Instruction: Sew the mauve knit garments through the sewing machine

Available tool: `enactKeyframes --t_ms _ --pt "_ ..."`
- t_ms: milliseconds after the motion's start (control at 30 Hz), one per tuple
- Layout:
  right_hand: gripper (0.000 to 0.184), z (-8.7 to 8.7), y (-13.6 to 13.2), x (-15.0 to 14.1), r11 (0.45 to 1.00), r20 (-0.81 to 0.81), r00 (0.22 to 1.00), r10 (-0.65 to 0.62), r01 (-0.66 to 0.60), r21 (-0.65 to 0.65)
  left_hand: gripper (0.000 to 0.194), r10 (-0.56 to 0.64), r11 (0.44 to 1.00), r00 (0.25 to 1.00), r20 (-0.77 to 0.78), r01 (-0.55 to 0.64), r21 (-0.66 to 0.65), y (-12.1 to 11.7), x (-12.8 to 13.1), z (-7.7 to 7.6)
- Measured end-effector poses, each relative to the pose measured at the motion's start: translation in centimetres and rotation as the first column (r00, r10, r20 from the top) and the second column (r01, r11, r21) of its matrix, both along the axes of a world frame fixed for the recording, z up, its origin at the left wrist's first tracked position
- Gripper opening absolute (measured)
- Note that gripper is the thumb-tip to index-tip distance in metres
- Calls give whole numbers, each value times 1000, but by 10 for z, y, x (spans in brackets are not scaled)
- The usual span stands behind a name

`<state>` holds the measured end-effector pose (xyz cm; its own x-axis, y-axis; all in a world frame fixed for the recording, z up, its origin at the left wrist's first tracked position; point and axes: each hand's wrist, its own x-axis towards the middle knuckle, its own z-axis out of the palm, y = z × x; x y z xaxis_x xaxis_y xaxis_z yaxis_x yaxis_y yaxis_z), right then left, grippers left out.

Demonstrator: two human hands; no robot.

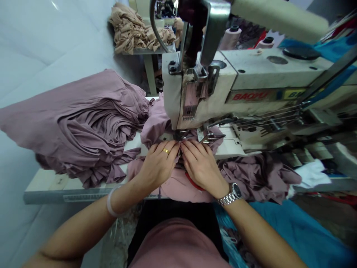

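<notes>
- We're in the thick of it: both hands are side by side at the machine, fingertips almost meeting, with mauve cloth spreading just beyond them on the left.
- Left hand lies palm down, fingers bunched and pointing ahead; right hand mirrors it, slanting inward. Thumbs are hidden, so we can't tell whether either hand is pinching fabric or merely pressing.
- Both wrists sit low, forearms fanning out towards us; a watch circles the right wrist, a pale band the left forearm.
- Under and between our hands, lighter pink cloth reaches the near table edge, a red strip beside the right palm.
- Right ahead of the fingertips is the presser foot, so we'd judge this piece partway through; any stitching is too small to see.
- Out left of our hands, a big mauve stack probably waits its turn.
- To their right, crumpled mauve fabric lies in a heap; finished or not, we can't say.
- Far beyond, a tan pile sits on another table.
</notes>
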<state>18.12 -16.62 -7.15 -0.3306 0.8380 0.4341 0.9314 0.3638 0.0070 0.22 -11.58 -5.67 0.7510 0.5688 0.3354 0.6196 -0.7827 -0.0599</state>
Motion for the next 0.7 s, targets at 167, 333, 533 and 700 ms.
enactKeyframes --t_ms 167,333,533,700 --pt "42 1 4 0 1000 -8 1000 -5 5 -13 35 -17 999 1000 16 17 29 4 -1 -2" --pt "31 -2 2 6 998 -111 992 59 -54 43 27 -166 985 985 40 164 50 9 -7 0" --pt "18 0 1 4 994 -195 977 90 -77 78 19 -210 978 974 89 208 32 10 -8 2" --pt "23 2 4 2 999 -184 982 45 -42 24 26 -161 987 978 130 159 21 11 -5 -2"
